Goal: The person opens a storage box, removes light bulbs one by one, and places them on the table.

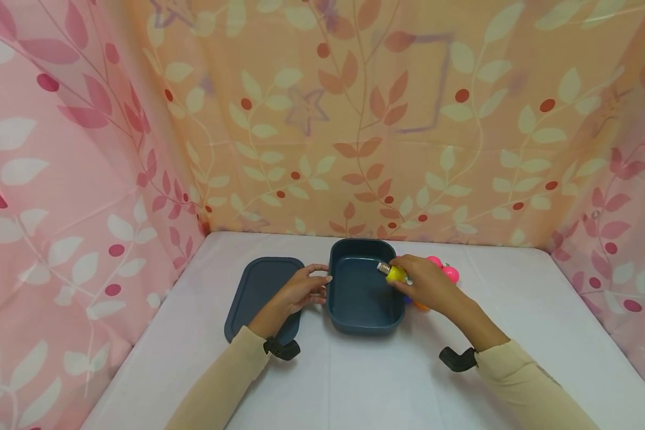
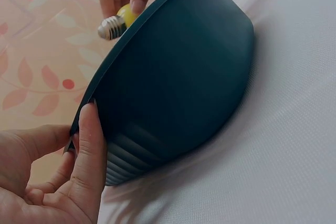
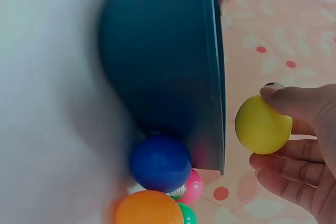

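Observation:
A yellow light bulb (image 1: 395,274) with a silver screw base is pinched in my right hand (image 1: 427,283), above the right side of a dark blue rectangular container (image 1: 365,325). In the right wrist view the bulb's round yellow globe (image 3: 262,125) faces the camera between thumb and fingers. My left hand (image 1: 304,285) holds the container's left rim, with thumb and fingertips on the edge in the left wrist view. Close by the container's right wall lie more bulbs: a blue bulb (image 3: 160,162), an orange bulb (image 3: 149,209), and pink bulbs (image 1: 451,274).
A flat dark blue lid (image 1: 255,292) lies left of the container, partly under my left forearm. The white-covered table (image 1: 365,382) meets a floral curtain (image 1: 312,149) at the back, with more floral cloth on both sides. A green bulb (image 3: 188,214) shows behind the orange one.

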Available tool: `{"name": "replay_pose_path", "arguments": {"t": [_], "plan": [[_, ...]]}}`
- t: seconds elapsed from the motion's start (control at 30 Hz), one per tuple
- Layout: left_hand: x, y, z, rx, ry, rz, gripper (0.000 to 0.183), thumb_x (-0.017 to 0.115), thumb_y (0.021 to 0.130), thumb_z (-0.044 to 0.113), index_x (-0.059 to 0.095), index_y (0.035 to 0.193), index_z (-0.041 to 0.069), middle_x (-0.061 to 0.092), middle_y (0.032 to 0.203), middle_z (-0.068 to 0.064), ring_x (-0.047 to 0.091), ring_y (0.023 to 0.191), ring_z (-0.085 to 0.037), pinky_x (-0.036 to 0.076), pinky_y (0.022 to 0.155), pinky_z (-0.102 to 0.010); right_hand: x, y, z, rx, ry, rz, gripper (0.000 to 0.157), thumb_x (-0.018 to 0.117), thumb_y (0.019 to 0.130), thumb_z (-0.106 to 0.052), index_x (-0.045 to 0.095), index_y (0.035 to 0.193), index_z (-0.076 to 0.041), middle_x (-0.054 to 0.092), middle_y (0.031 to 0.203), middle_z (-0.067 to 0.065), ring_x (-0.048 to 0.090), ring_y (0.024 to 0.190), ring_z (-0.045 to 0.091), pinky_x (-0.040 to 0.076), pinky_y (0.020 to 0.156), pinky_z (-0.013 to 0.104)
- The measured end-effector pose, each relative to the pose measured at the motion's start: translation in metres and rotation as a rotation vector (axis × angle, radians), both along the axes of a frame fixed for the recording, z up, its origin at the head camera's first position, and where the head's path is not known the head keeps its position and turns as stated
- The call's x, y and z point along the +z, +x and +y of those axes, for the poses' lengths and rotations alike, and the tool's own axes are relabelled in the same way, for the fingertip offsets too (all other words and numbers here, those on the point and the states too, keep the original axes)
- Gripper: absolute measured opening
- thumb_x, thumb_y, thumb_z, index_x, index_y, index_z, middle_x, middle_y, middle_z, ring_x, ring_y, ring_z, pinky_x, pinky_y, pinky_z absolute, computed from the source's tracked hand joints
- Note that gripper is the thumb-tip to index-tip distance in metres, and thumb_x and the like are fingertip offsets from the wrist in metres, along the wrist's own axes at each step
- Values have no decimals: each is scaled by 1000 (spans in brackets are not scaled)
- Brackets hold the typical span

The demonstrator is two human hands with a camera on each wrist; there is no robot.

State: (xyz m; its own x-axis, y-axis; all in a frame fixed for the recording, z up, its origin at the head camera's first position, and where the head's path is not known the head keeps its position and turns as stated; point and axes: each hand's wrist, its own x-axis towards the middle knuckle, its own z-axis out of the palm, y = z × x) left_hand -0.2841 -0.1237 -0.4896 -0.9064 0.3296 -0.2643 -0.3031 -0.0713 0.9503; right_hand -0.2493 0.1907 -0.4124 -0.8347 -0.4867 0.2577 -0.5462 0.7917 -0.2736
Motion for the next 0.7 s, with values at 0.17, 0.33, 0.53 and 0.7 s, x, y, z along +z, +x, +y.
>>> {"name": "replay_pose_path", "arguments": {"t": [0.17, 0.33, 0.53, 0.7], "plan": [[0, 0, 0, 3, -5, -1, 48, 67, 99, 14, 49, 143, 7, 63, 83, -5, 61, 65, -12, 58, 57, -26, -1, 7, 11, -27, -33, 14, 50, 81, 88, -29, 66, 128, -3, 69, 120, 14, 67, 105, 30, 59, 88, 48], [1, 1, 0, 5, 0, -11, 49, 67, 98, 14, 49, 143, 7, 63, 83, -5, 61, 65, -13, 58, 57, -26, -4, 15, 24, -58, -93, 21, 48, 83, 86, -23, 67, 127, -3, 70, 119, 13, 66, 104, 32, 58, 88, 51], [1, 1, 0, -5, 9, -16, 50, 67, 98, 13, 48, 144, 6, 62, 83, -4, 61, 65, -13, 58, 57, -26, -10, 25, 39, -130, -123, -16, 47, 82, 87, -22, 68, 128, -6, 70, 115, 11, 65, 99, 33, 59, 81, 49], [1, 1, 0, -7, 7, -14, 51, 68, 98, 13, 47, 144, 6, 62, 81, -4, 61, 66, -13, 58, 57, -26, -12, 32, 52, -154, -168, -21, 46, 82, 87, -21, 66, 126, -3, 68, 101, 7, 64, 93, 31, 61, 78, 47]]}}
